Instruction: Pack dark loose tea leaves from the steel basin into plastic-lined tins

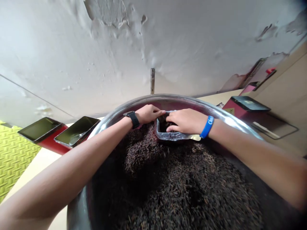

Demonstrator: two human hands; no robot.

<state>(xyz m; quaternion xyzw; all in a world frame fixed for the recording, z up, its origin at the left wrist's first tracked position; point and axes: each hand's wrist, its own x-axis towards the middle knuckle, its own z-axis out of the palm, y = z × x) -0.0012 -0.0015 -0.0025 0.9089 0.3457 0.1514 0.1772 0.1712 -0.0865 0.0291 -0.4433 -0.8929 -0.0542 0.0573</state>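
A large round metal tub (165, 96) holds a heap of dark, thin, dried leaves that look like loose tea (192, 179). At its far side stands a square container lined with clear plastic (171, 136), its mouth facing up and dark contents inside. My left hand (148, 114), with a black watch on the wrist, grips the container's far left rim with thumb and fingers. My right hand (185, 120), wearing a blue wristband (207, 126), reaches over the right side into the mouth. Its fingers are apart and partly stretched; the fingertips are partly hidden inside.
Two open red tins (45, 131) (76, 132) stand left of the tub on a pale table (49, 158). A closed red tin (247, 107) sits at the right. Behind rises a white wall (115, 60) with peeling paint. Yellow matting (16, 156) covers the floor at left.
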